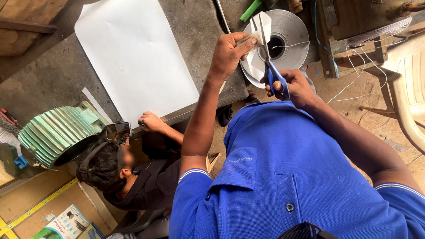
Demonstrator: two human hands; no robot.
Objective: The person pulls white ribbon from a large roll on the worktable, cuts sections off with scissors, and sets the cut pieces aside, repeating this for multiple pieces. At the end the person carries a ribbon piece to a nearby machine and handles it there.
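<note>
My left hand [230,51] pinches a small folded piece of white paper [259,45] and holds it up in front of me. My right hand [296,87] grips blue-handled scissors [272,69], whose blades point up into the paper. Both hands are raised above my blue shirt, over the edge of a grey worktable [196,42]. A large white sheet [134,49] lies flat on that table to the left.
Another person in a black shirt sits at the left, a hand [150,121] resting on the white sheet's edge. A green finned motor housing [59,132] stands nearby. A coil of metal strip [295,32], a green-handled tool [250,9] and a plastic chair [419,80] lie beyond.
</note>
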